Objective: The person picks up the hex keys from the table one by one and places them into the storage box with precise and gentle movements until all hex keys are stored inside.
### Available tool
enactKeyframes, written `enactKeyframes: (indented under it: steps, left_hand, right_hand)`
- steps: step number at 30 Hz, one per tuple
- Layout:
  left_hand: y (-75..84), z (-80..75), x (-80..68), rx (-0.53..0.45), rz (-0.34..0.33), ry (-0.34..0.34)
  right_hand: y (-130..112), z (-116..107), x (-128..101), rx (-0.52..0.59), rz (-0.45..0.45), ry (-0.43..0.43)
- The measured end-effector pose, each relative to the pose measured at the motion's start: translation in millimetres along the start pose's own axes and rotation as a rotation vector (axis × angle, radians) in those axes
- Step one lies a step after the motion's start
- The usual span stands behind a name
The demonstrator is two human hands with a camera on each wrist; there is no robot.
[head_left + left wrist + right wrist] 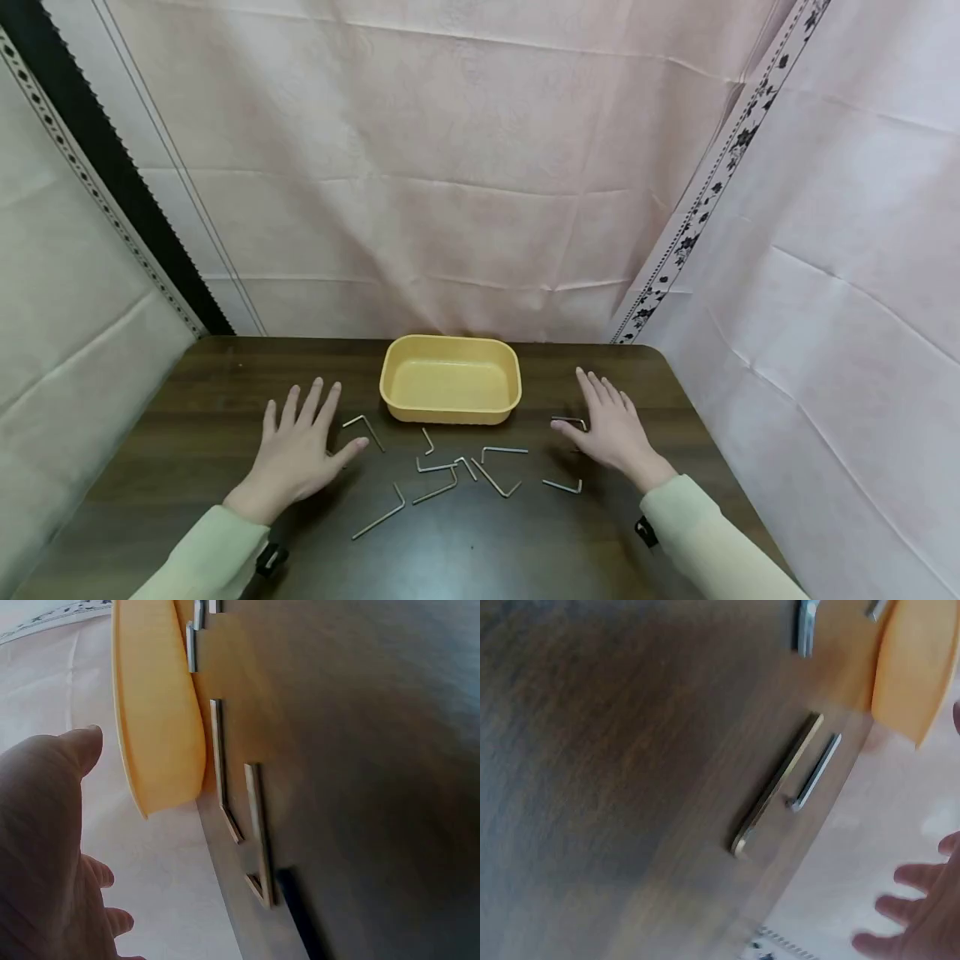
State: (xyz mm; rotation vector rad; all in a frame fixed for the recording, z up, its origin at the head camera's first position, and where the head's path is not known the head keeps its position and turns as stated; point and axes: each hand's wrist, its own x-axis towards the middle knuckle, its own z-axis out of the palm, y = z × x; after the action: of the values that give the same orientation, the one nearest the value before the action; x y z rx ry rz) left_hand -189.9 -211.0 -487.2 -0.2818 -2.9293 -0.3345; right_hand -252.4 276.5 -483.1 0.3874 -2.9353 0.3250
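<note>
On the dark wooden table (187,417) before pink curtains, bent hex keys (465,471) lie scattered between two flat, open, empty hands, the left hand (296,450) just beside one key (365,427), the right hand (611,425) touching another key (567,421) near the yellow tray (450,408).

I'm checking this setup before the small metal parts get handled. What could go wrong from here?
The hex keys lie flat, and several touch or cross in the middle, so lifting one may drag a neighbour along. One key sits partly under the right hand, easy to overlook or knock. The yellow tray looks light and has keys right by its near rim; a reaching left hand might nudge it.
</note>
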Motion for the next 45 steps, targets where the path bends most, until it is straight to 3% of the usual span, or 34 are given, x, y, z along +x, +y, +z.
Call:
enactKeyframes:
  steps: [6,14,18,33,45]
  left_hand:
    - [9.9,5.5,29.1,-0.101,0.003,0.018]
    - [16.8,21.8,69.8,-0.224,-0.041,0.017]
    - [17.2,25.4,80.4,-0.239,-0.039,0.025]
    - [25.7,34.5,99.5,-0.189,-0.033,-0.002]
    - [39.3,32.2,70.4,-0.204,-0.109,-0.038]
  right_hand:
    - [17,0,6,0.363,0.158,-0.110]
    - [31,9,11,0.445,0.205,-0.149]
    - [29,13,14,0.459,0.197,-0.165]
    - [38,25,22,0.449,0.207,-0.183]
    - [37,31,25,0.443,0.167,-0.209]
